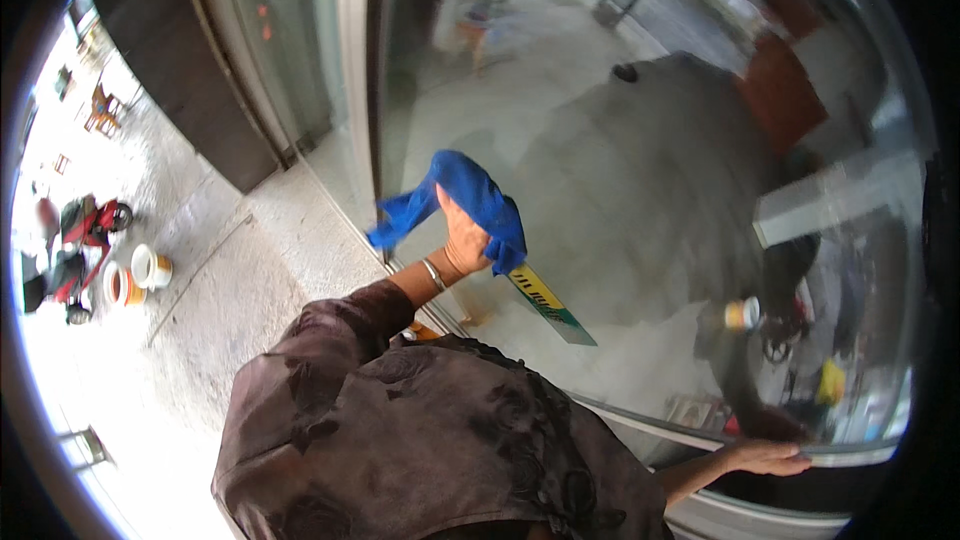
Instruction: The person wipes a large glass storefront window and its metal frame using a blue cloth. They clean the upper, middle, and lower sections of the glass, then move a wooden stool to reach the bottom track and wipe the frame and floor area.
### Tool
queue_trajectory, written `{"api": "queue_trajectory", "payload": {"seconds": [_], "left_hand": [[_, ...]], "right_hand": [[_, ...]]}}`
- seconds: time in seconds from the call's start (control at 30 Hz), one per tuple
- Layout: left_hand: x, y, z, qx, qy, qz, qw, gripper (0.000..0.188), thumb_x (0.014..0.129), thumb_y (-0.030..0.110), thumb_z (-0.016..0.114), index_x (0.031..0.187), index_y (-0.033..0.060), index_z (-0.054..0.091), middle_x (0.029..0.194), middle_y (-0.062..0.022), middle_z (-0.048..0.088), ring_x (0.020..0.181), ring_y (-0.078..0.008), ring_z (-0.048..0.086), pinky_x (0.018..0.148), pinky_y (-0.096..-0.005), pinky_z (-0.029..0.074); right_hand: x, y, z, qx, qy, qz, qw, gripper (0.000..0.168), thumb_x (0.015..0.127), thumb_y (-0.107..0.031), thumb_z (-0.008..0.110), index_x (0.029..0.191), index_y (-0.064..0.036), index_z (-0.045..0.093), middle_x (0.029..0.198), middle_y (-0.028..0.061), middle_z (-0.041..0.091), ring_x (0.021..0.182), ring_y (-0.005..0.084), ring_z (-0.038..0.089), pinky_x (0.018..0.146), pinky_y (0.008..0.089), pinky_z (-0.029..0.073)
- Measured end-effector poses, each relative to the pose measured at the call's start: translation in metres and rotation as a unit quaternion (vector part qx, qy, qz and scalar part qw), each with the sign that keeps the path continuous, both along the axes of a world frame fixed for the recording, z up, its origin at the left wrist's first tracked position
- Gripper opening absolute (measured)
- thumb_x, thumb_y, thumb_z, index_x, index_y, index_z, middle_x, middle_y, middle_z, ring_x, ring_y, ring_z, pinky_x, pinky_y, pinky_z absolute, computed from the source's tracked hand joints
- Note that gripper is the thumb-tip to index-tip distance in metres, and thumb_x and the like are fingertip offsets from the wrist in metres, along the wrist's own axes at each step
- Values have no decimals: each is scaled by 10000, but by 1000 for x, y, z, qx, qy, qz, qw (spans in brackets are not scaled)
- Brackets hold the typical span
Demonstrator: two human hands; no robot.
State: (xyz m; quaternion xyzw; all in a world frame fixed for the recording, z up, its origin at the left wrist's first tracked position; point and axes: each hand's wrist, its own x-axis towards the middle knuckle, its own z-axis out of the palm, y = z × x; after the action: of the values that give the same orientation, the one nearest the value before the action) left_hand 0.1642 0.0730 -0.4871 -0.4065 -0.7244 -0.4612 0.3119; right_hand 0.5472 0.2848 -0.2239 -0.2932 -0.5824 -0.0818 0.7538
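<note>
My left hand, with a bangle on its wrist, holds a blue cloth at a large glass pane. The cloth drapes over the fingers, and a loose end hangs out to the left. Just below it, a yellow and green strip sticker bearing writing lies on the glass. At the lower right, my right hand rests with extended fingers on the metal rail along the pane's edge; its thumb is not clearly visible.
A pale upright frame borders the pane. Left are a concrete floor, two buckets, a red motorcycle and a wooden chair. Reflections cover the glass, including a person's shape.
</note>
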Motion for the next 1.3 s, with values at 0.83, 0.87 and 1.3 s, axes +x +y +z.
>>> {"api": "queue_trajectory", "payload": {"seconds": [0.83, 0.87, 1.3], "left_hand": [[147, 88, 306, -24, 363, -165, 917, 140, 692, 243, 520, 804, 233, 603, 860, -19, 551, 1179, -260, 385, 896, -590, 217], [160, 90, 292, -109, 408, -231, 877, 204, 728, 244, 508, 914, 216, 586, 1066, -24, 548, 1230, -216, 335, 911, -540, 255], [175, 83, 294, 125, -345, -791, 489, 266, 911, 260, 407, 1015, 44, 523, 1156, -231, 471, 1076, -433, 470, 840, -505, 445]], "right_hand": [[-86, -72, -66, 187, -149, 177, 955, 413, 808, -244, 451, 1170, -54, 392, 1234, 236, 366, 1155, 380, 370, 995, 518, 233], [-85, -69, -66, 210, -121, 172, 955, 429, 808, -223, 420, 1184, -24, 367, 1243, 264, 346, 1157, 402, 363, 987, 523, 247], [-93, -66, -70, 35, -119, 153, 980, 879, 755, -627, 480, 1358, -65, 176, 1387, 285, 82, 1262, 450, 136, 992, 567, 125]]}}
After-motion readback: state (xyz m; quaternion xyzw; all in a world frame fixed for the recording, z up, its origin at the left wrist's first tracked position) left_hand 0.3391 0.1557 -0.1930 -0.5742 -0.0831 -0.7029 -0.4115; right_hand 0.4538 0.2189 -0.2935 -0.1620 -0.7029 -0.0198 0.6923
